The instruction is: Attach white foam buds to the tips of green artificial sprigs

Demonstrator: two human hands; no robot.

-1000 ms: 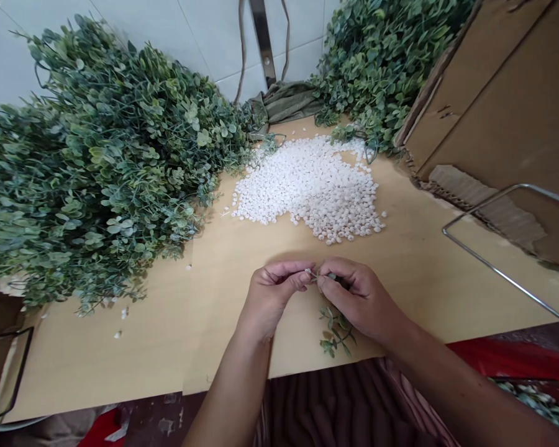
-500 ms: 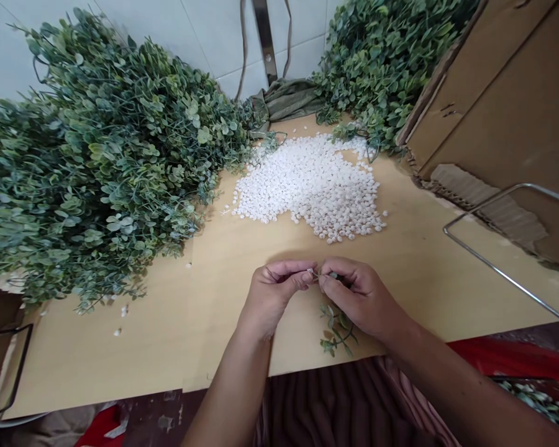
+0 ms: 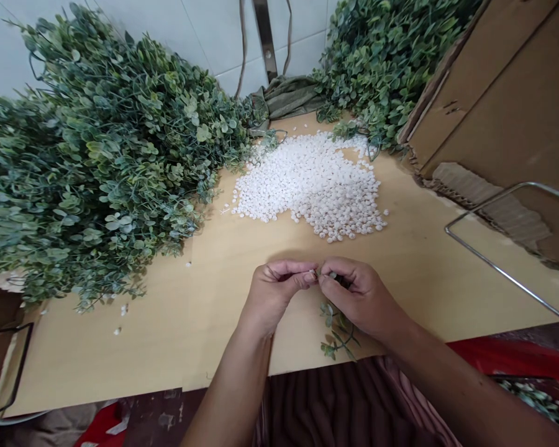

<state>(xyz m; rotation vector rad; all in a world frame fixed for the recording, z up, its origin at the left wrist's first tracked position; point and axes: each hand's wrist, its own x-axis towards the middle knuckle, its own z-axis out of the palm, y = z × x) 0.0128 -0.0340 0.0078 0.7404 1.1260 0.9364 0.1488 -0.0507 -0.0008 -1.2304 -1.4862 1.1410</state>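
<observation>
Close to the table's front edge, my two hands meet fingertip to fingertip. My left hand [image 3: 279,285] is closed in a pinch on a small white bead [image 3: 312,272], mostly covered by the thumb and forefinger. My right hand [image 3: 356,292] is closed on a sprig of artificial greenery [image 3: 338,335], whose leaves hang below the palm over the tabletop. Its stem end lies between the fingertips and is largely hidden. Beyond the hands, a heap of small white beads [image 3: 307,183] is spread on the tan table [image 3: 223,310].
Bushy artificial greenery [image 3: 97,167] fills the left side, with more greenery [image 3: 377,68] at the back right. An open cardboard box [image 3: 503,105] and a bent metal wire frame [image 3: 503,273] stand on the right. A dark cloth [image 3: 291,97] lies against the wall. A few loose beads [image 3: 117,331] lie at left.
My fingertips have drawn slightly closer together around the bead and stem end. The hanging sprig has shifted a little; otherwise the scene looks the same.
</observation>
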